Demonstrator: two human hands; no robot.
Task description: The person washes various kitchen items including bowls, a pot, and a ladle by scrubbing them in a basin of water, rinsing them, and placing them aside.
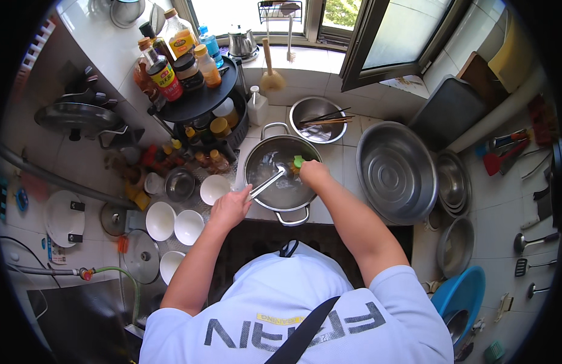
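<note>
A two-handled stainless steel pot (274, 200) stands before me with some clear liquid in it. My left hand (231, 207) grips the handle of a metal ladle (266, 183) at the pot's near left rim. The ladle's head is inside the pot, partly lost in glare. Over the pot's right side, my right hand (315, 173) is closed on a small green-topped item (298, 161) with an orange-brown part below. That item is close to the ladle's head; whether they touch I cannot tell. My fingers hide part of it.
Behind the pot is a steel bowl (317, 104) holding chopsticks. A large steel basin (392, 173) stands to the right. Several white bowls (160, 221) lie at left. A black rack (199, 104) carries bottles. The open window sash (395, 41) juts in above the counter.
</note>
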